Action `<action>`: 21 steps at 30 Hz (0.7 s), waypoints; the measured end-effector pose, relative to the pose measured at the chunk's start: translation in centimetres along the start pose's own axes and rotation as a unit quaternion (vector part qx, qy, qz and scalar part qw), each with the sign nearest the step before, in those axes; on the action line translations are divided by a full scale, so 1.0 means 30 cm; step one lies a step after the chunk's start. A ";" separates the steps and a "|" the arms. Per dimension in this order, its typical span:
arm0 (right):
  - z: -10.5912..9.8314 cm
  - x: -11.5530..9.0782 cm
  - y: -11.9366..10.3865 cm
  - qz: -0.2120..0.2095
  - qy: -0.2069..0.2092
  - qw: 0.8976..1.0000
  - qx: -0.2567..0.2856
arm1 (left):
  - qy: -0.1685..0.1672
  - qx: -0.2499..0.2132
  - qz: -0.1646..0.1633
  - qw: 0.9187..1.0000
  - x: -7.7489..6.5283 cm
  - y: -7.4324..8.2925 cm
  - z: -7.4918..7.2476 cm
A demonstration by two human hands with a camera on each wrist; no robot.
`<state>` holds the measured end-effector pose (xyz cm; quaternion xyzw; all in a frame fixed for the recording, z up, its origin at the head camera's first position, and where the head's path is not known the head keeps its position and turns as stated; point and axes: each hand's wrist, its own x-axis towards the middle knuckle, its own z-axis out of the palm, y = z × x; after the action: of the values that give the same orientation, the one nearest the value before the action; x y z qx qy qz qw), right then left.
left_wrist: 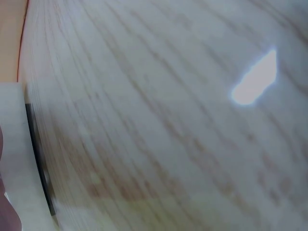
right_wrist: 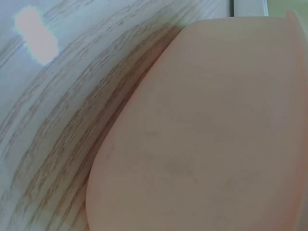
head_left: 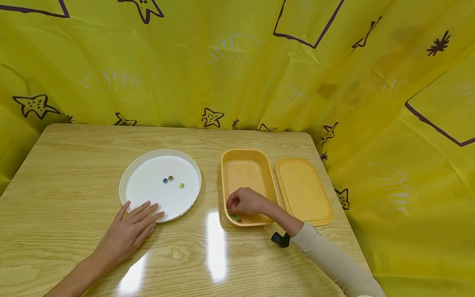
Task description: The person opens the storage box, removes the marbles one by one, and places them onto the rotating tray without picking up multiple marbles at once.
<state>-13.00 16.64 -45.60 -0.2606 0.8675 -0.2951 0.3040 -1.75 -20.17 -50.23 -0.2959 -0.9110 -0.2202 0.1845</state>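
Observation:
My left hand [head_left: 131, 229] lies with fingers spread and fairly straight over the near rim of a round white tray [head_left: 148, 198]. Inside the tray are a blue marble [head_left: 165, 180], a brown marble [head_left: 170, 178] and a yellow-green marble [head_left: 181, 185]. My right hand [head_left: 246, 201] reaches into an orange plastic box [head_left: 241, 165], its fingers bent and fingertips together at the near left corner. Several green and red marbles [head_left: 235, 218] lie just below those fingertips. Whether the fingertips pinch a marble is hidden. The right wrist view shows mostly the box's outer wall [right_wrist: 192, 120].
A flat orange lid [head_left: 304, 189] lies right of the box on the wooden table [head_left: 81, 165]. A small black object [head_left: 281, 240] shows beside the right wrist. Behind and to the right hangs a yellow patterned curtain [head_left: 237, 82].

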 end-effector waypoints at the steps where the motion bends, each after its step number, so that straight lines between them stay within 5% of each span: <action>1: 0.001 -0.001 -0.003 0.000 0.000 1.000 -0.002 | 0.000 0.000 0.001 1.000 0.000 0.000 0.000; 21: -0.022 -0.013 -0.003 -0.017 0.008 1.000 -0.002 | -0.008 0.002 -0.002 1.000 0.002 0.001 -0.002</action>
<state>-13.15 17.07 -44.96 -0.2734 0.8661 -0.3004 0.2913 -1.76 -20.14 -50.16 -0.2956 -0.9134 -0.2163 0.1777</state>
